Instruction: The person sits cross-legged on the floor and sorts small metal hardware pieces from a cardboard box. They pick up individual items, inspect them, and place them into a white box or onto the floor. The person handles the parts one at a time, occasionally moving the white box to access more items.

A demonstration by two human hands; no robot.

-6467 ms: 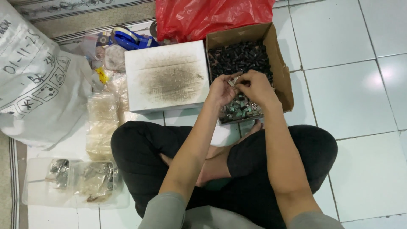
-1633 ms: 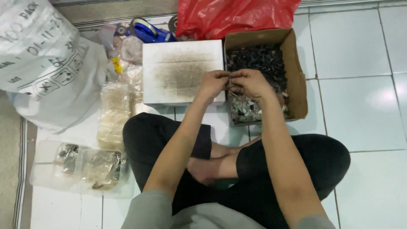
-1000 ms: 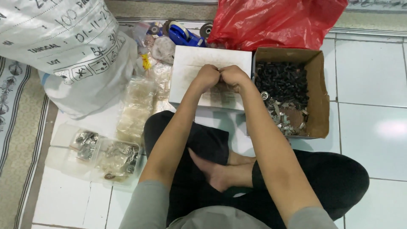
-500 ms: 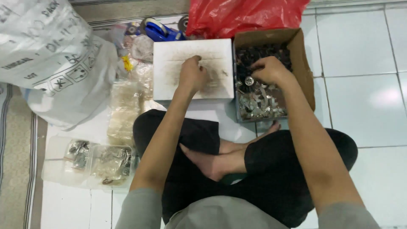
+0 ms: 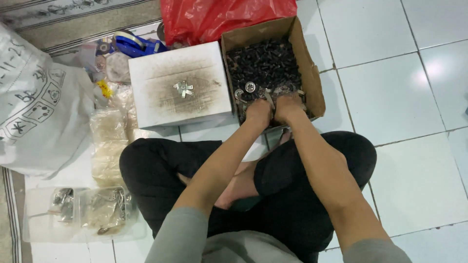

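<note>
I sit cross-legged on a tiled floor. Both hands reach into the near end of an open cardboard box (image 5: 313, 84) filled with small dark metal parts (image 5: 263, 63) and a few shiny round ones. My left hand (image 5: 257, 112) and my right hand (image 5: 289, 105) sit side by side, knuckles up, fingers curled down into the parts and hidden. A thin metal strip (image 5: 269, 99) sticks up between them. Left of the carton stands a white box (image 5: 161, 104) with a sooty top, and a small shiny metal piece (image 5: 184, 88) lies on it.
A red plastic bag (image 5: 219, 19) lies behind the boxes, with a blue tape dispenser (image 5: 134, 45) beside it. A large white printed sack (image 5: 34, 107) fills the left. Clear bags of metal parts (image 5: 97, 209) lie by my left knee. A rug (image 5: 73, 19) borders the top left.
My left hand has left the white box, where a small metal piece now lies, and joined the right hand in the cardboard box. The view has shifted slightly.
</note>
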